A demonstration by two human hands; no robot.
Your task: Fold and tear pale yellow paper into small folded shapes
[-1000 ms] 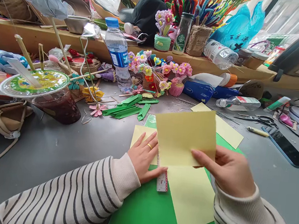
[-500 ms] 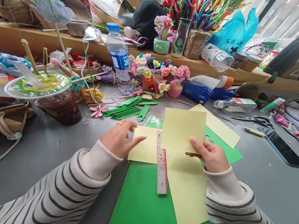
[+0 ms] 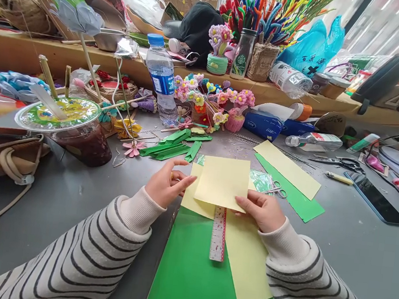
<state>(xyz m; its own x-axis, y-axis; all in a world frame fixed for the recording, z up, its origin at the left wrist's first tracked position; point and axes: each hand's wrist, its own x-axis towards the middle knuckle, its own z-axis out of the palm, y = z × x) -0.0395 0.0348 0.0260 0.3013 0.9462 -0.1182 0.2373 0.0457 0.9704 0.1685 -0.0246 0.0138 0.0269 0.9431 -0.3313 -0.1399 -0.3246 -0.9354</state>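
The left hand point(image 3: 169, 182) is half curled, thumb and index finger apart, with nothing visibly pinched; whether a fingertip touches the flat yellow piece point(image 3: 191, 199) just beside it, I cannot tell. Next comes the yellow square point(image 3: 223, 181), held up so that it overlaps that flat piece and hides the upper end of the ruler point(image 3: 218, 240) on the green sheet point(image 3: 186, 268). It looks like paper or thin card: very light, fairly stiff while flat (a hard pinch would likely crease it), and probably not slippery. Its bare left edge should suit a second, gentle hold. The right hand point(image 3: 262, 210) is nearly closed, thumb on the near face, gripping the square's lower right corner, with small scissors point(image 3: 276, 190) lying just beyond
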